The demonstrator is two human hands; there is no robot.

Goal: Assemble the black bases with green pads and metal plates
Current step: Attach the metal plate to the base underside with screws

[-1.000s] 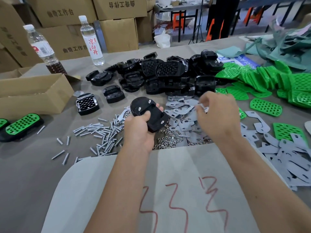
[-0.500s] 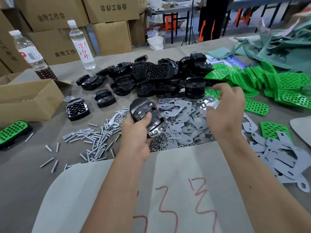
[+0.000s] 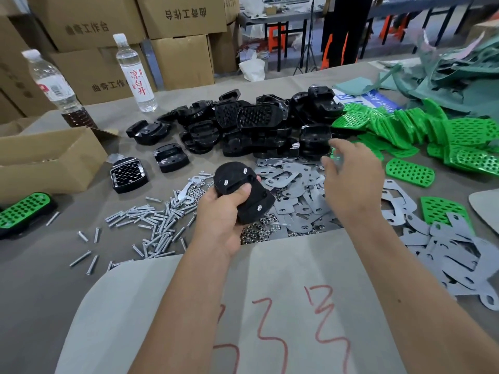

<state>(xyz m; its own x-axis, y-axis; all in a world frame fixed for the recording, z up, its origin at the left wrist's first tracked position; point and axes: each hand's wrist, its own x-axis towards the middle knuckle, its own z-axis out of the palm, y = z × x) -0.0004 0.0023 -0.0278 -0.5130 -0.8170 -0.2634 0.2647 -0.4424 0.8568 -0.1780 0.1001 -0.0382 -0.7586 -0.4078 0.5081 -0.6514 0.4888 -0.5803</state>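
Lighting is bright, even and diffuse from overhead; shadows under the parts on the counter (image 3: 40,279) are soft and short. Wide-angle distortion bends the far cartons (image 3: 89,25) and frame edges. The right hand (image 3: 351,182) shows motion blur. Black bases (image 3: 243,125) carry faint glare.

The left hand (image 3: 220,217) grips a black base (image 3: 243,193); the right hand (image 3: 351,182) hovers over metal plates (image 3: 294,182).
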